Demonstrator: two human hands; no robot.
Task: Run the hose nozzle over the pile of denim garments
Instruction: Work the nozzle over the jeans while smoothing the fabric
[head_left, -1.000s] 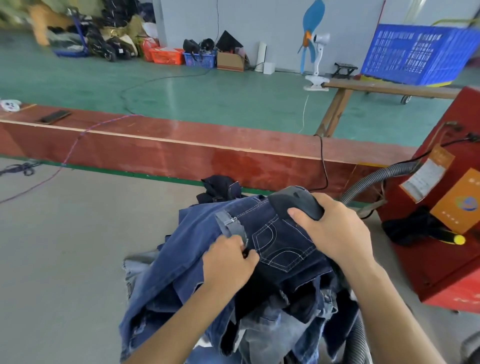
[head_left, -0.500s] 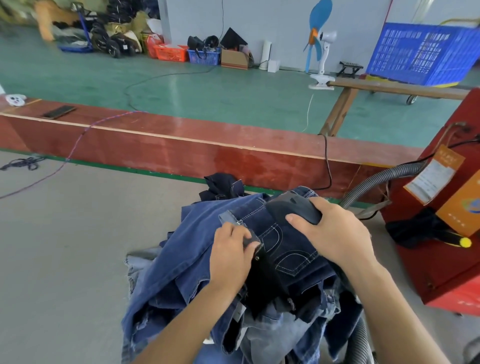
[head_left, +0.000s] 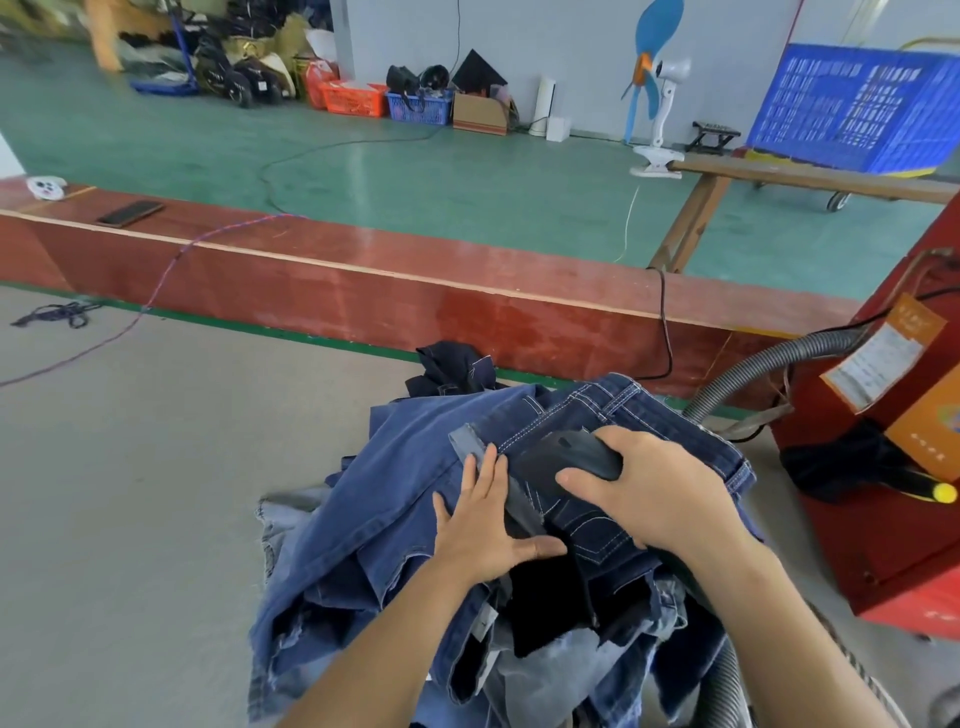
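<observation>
right hand (head_left: 644, 493) grips nozzle (head_left: 571, 457) atop denim pile (head_left: 395, 509) | left hand (head_left: 483, 525) flat, pressing denim beside it

My left hand (head_left: 480, 535) lies flat at frame centre, fingers straight, thumb spread. My right hand (head_left: 649, 491), just right of it, curls its grip closed.

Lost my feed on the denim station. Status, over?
Right hand grips nozzle on the jeans. Left hand flat, pressing the denim beside it. Nothing in the way.
</observation>
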